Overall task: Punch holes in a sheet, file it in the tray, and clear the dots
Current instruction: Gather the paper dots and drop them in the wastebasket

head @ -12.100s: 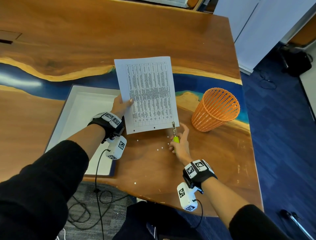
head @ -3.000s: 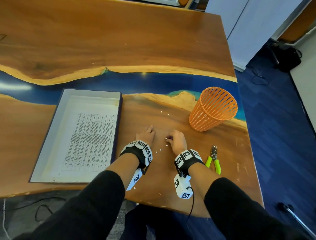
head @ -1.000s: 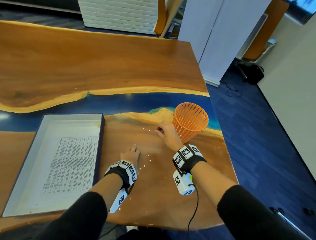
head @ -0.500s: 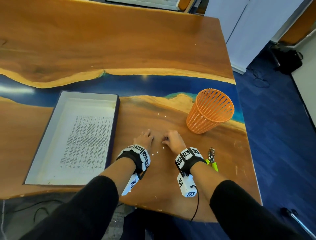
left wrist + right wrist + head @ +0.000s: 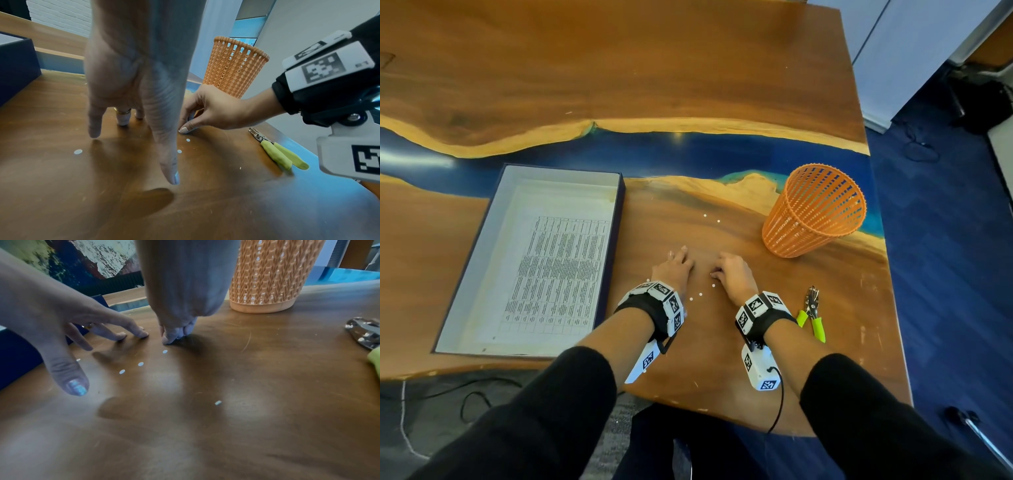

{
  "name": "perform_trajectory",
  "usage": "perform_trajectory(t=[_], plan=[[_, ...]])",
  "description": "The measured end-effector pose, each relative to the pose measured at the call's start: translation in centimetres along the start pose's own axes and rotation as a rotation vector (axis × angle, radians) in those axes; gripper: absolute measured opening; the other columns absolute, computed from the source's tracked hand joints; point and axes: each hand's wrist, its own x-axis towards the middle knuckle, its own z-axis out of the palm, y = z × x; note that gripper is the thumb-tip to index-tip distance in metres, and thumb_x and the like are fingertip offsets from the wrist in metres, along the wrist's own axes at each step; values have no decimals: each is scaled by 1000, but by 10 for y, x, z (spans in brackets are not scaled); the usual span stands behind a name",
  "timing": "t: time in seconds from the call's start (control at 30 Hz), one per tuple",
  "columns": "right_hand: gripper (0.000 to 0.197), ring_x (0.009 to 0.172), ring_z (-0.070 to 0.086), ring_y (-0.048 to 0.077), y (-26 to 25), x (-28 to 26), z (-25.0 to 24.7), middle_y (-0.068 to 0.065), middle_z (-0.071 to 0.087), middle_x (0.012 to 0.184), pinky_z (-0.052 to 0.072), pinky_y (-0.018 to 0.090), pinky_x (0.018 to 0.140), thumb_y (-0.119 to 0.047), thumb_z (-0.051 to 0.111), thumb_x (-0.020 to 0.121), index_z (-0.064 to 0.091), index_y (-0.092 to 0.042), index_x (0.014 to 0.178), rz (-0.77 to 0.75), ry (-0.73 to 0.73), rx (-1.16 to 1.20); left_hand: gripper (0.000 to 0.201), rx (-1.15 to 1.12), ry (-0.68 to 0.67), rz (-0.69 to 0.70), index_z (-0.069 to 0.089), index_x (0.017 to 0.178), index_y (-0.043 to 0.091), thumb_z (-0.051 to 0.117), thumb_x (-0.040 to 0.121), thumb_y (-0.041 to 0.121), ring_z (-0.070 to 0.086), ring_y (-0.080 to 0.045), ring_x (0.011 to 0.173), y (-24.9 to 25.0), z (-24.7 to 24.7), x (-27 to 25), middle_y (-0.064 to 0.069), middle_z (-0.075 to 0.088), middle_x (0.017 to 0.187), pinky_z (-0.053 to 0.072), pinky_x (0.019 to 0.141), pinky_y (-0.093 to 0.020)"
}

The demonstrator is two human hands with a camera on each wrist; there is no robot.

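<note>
Right hand [image 5: 736,274] down on the tabletop [image 5: 722,359], grip pinched at a paper dot; wrist views show thumb and fingertips [image 5: 170,337] bunched together, dot itself hidden. Left hand [image 5: 674,267] released, fingers spread, tips touching wood. Loose dots [image 5: 140,364] between the wrists. Hole punch [image 5: 812,313] just right. Orange basket [image 5: 815,212] beyond. From overhead only: sheet [image 5: 558,270] lying in the tray [image 5: 465,274].
</note>
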Motion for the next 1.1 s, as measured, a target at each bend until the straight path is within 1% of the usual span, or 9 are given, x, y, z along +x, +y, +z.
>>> perform_trajectory(t=[0.27, 0.4, 0.5, 0.67, 0.73, 0.83, 0.9, 1.0, 1.1], plan=[[8, 90, 59, 36, -2, 1, 1, 17, 56, 99, 45, 41, 76, -1, 55, 86, 60, 5, 86, -61, -55, -39, 130, -4, -25, 2, 6, 152, 24, 92, 54, 30, 0, -26, 150, 0, 0, -1, 5, -17, 160, 35, 111, -50], [8, 83, 57, 33, -1, 4, 1, 4, 51, 78, 48, 44, 82, -4, 49, 88, 56, -1, 87, -6, -80, 1, 131, -2, -34, 6, 4, 152, 23, 91, 55, 29, -1, -26, 150, -1, 1, 1, 4, -18, 160, 35, 112, -50], [15, 93, 57, 38, -3, 2, 0, 17, 56, 102, 46, 46, 87, -6, 47, 92, 57, 4, 97, -30, -109, -27, 131, 8, -45, 5, 3, 152, 24, 91, 55, 29, 0, -26, 150, -1, 2, 3, 5, -18, 160, 34, 112, -50], [13, 93, 55, 38, -6, -8, -9, 23, 54, 107, 42, 43, 81, -6, 47, 91, 52, 3, 99, -49, -4, 50, 123, 20, -73, 22, 11, 152, 23, 90, 58, 31, 4, -27, 149, -5, -6, 6, 5, -13, 160, 31, 114, -50], [2, 86, 54, 36, -11, -10, -23, 24, 54, 100, 40, 41, 75, -3, 48, 89, 49, -3, 89, -76, 44, 110, 112, 10, -75, 22, 21, 149, 22, 88, 60, 33, 16, -30, 147, -6, -14, 12, 3, -3, 161, 32, 114, -46], [7, 78, 50, 30, -19, -7, -53, 24, 54, 92, 36, 34, 70, 1, 50, 86, 48, -5, 83, -120, 155, 185, 107, -12, -133, -24, 27, 147, 19, 88, 60, 35, 33, -29, 140, -4, -19, 25, 2, 13, 158, 34, 110, -41], [9, 73, 47, 24, -22, -5, -79, 18, 54, 84, 36, 34, 67, 2, 52, 84, 48, -4, 79, -162, 245, 177, 119, 3, -129, -39, 27, 145, 23, 88, 47, 49, 39, -28, 136, -10, -3, 55, 2, 17, 156, 39, 109, -44], [17, 66, 44, 19, -22, -7, -124, 8, 50, 73, 36, 33, 61, 3, 53, 81, 46, -8, 72, -205, 390, 192, 128, -18, -106, -62, 32, 137, 30, 78, 23, 66, 58, -25, 117, -30, 47, 135, 1, 41, 146, 51, 95, -49], [11, 66, 49, 24, -12, -11, -168, 13, 56, 71, 38, 33, 60, 4, 53, 81, 51, -1, 72, -183, 507, 219, 130, 37, -110, -16, 29, 145, 23, 81, 33, 66, 45, -28, 132, -20, 20, 101, -2, 25, 155, 45, 104, -46]])
